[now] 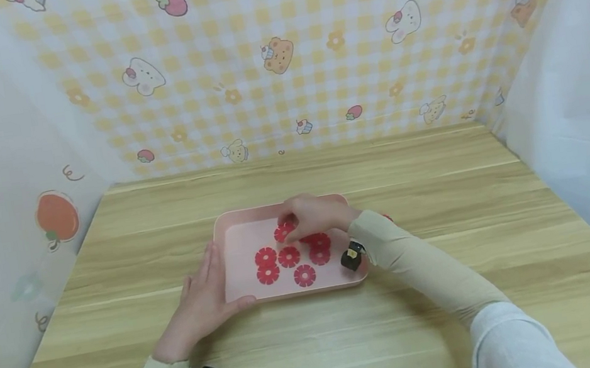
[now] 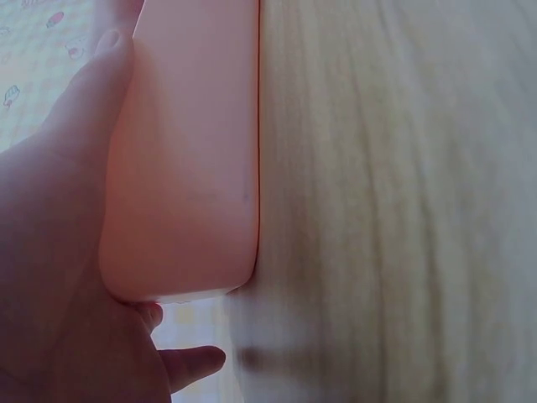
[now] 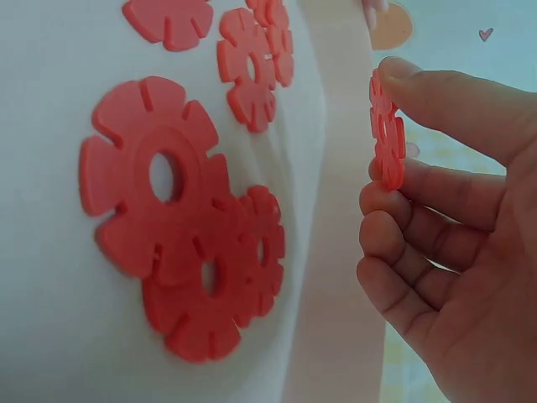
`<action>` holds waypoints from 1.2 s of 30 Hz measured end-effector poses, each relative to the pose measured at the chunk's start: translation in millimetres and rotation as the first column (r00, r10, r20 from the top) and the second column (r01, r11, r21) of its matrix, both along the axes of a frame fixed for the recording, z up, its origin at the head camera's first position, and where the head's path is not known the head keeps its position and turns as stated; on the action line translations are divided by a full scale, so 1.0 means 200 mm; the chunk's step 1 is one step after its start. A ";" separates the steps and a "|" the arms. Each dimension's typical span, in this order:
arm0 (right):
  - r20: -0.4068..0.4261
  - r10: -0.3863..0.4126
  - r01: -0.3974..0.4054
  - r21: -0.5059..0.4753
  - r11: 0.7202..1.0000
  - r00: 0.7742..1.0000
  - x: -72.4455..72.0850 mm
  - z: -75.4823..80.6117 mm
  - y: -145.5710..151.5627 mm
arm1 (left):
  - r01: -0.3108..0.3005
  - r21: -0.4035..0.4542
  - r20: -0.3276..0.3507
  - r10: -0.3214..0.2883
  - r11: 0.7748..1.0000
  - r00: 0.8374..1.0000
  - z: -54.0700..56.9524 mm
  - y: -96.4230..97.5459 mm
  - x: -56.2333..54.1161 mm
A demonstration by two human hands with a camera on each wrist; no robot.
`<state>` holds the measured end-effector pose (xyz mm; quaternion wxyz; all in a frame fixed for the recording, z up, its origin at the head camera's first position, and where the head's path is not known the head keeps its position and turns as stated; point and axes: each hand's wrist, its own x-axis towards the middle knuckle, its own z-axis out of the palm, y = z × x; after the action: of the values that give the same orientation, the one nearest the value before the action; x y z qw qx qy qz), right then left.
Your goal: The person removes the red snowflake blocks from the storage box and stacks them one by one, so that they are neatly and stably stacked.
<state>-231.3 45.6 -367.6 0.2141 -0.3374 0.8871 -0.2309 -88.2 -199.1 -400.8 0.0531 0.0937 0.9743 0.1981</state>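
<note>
A shallow pink tray stands on the table with several red notched plastic discs in it, some overlapping. My right hand is over the tray's far half and pinches one red snowflake disc between thumb and fingers, edge-on in the right wrist view. Larger in that view are other red discs on the tray floor. My left hand rests against the tray's left end, fingers fairly straight along the side and thumb at the front rim. In the left wrist view it touches the tray's outer wall.
A wooden table lies under the tray. Just right of the tray, a bit of another red piece shows behind the right sleeve. A yellow checked cloth hangs at the back, with white sheets at both sides.
</note>
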 end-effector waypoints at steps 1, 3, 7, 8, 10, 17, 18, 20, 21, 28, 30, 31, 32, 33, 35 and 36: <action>-0.013 0.000 0.000 0.002 1.000 1.000 0.00 0.00 0.01 | -0.002 0.000 0.002 0.002 1.000 1.000 0.00 0.00 0.00; -0.030 -0.001 0.001 0.003 1.000 1.000 0.00 0.01 0.02 | -0.005 0.000 0.002 0.005 1.000 1.000 0.00 0.00 0.00; -0.051 -0.016 0.015 -0.013 1.000 0.999 -0.01 0.02 0.05 | -0.016 0.001 -0.009 0.016 1.000 1.000 0.00 0.00 0.00; -0.049 -0.023 0.022 -0.021 1.000 0.999 -0.01 0.03 0.06 | -0.019 -0.001 -0.009 0.019 1.000 1.000 0.00 0.00 0.00; -0.045 -0.037 0.036 -0.032 0.999 0.998 0.00 0.04 0.07 | -0.023 -0.004 -0.009 0.023 1.000 1.000 0.00 0.01 0.00; -0.052 -0.054 0.052 -0.038 0.998 0.997 0.00 0.06 0.15 | -0.024 0.002 -0.029 0.024 1.000 0.999 0.00 0.01 0.00; -0.061 -0.050 0.047 -0.042 0.998 0.997 0.01 0.06 0.16 | -0.023 0.002 -0.032 0.023 1.000 0.999 0.00 0.01 0.00; -0.074 -0.045 0.041 -0.052 0.998 0.996 0.00 0.06 0.19 | -0.019 0.003 -0.036 0.019 1.000 0.999 0.00 0.01 0.00; -0.086 -0.038 0.033 -0.058 0.998 0.996 0.00 0.07 0.20 | -0.018 0.003 -0.037 0.018 1.000 0.999 0.00 0.01 0.00; -0.123 -0.043 0.031 -0.093 0.995 0.992 -0.01 0.07 0.31 | -0.008 -0.003 -0.026 0.008 1.000 1.000 0.01 0.01 0.00; -0.124 -0.060 0.048 -0.092 0.995 0.990 -0.02 0.07 0.35 | -0.007 -0.006 -0.022 0.007 1.000 1.000 0.01 0.01 0.00; -0.123 -0.072 0.061 -0.087 0.994 0.990 -0.02 0.07 0.36 | -0.007 -0.008 -0.019 0.007 1.000 1.000 0.01 0.02 0.00; -0.122 -0.082 0.072 -0.084 0.994 0.989 -0.01 0.07 0.38 | -0.006 -0.008 -0.016 0.006 1.000 1.000 0.01 0.02 0.00; -0.126 -0.091 0.081 -0.082 0.993 0.988 -0.01 0.07 0.40 | -0.006 -0.009 -0.012 0.006 1.000 1.000 0.02 0.02 0.00; -0.133 -0.107 0.097 -0.080 0.992 0.985 -0.01 0.07 0.44 | -0.007 -0.012 -0.009 0.006 1.000 1.000 0.02 0.02 0.00; -0.136 -0.115 0.104 -0.083 0.991 0.984 -0.01 0.07 0.46 | -0.006 -0.012 -0.006 0.006 1.000 1.000 0.02 0.02 0.00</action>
<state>-233.0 137.0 -354.0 0.1253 -0.3112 0.9079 -0.2513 -88.3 -195.3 -397.1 0.0503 0.0912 0.9758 0.1922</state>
